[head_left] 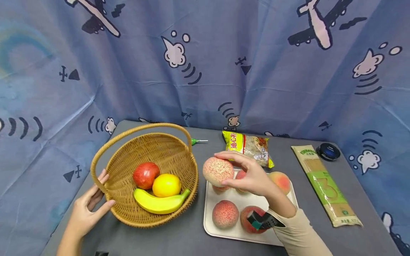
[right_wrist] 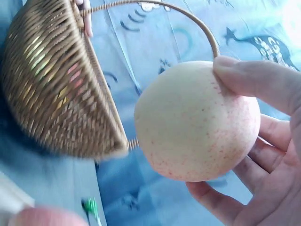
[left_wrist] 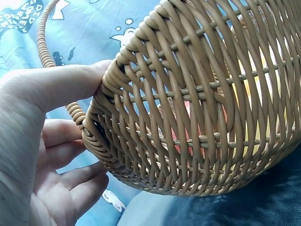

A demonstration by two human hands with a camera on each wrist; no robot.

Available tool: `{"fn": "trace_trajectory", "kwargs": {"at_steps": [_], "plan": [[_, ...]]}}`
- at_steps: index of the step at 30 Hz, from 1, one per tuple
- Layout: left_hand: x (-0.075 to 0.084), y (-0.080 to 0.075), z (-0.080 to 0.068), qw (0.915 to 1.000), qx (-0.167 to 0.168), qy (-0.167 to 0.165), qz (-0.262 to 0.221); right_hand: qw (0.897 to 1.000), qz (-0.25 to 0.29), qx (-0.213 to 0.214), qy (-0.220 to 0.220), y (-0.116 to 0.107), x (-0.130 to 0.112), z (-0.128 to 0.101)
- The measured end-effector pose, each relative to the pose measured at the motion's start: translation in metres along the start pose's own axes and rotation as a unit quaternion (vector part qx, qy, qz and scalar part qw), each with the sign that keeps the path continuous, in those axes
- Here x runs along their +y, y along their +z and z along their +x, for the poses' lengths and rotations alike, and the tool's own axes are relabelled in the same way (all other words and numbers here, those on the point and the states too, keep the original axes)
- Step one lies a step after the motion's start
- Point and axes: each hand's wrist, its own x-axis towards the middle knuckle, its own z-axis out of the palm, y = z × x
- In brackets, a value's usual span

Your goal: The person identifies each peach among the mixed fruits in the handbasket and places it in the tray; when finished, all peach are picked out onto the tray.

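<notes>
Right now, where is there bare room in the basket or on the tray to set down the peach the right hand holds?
Basket: its far half, behind the red apple, lemon and banana, is bare. Tray: crowded with peaches; only the strip under the right hand holding the peach shows bare. The left hand grips the basket's near rim.

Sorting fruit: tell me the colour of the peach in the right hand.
Pale cream peach with pink speckles; the right wrist view shows it best.

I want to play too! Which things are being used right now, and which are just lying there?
In use: right hand holding a peach; left hand on the basket; tray of peaches.

Lying about: snack bag, noodle packet, black lid, green lollipop.
</notes>
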Motion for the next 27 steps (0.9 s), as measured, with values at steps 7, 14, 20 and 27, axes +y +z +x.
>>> {"fn": "trace_trajectory", "kwargs": {"at_steps": [7, 14, 20, 27], "plan": [[-0.002, 0.0, 0.0, 0.9981, 0.007, 0.034, -0.051, 0.995, -0.022, 0.085, 0.055, -0.024, 0.002, -0.067], [-0.004, 0.002, 0.001, 0.9981, 0.011, 0.032, -0.051, 0.974, -0.078, 0.17, 0.128, -0.033, 0.011, -0.135], [-0.002, 0.002, 0.001, 0.9974, 0.015, 0.043, -0.055, 0.945, -0.131, 0.205, 0.22, -0.026, 0.019, -0.173], [-0.001, 0.004, -0.001, 0.9977, 0.012, 0.013, -0.065, 0.913, -0.184, 0.213, 0.294, -0.021, 0.032, -0.199]]}}
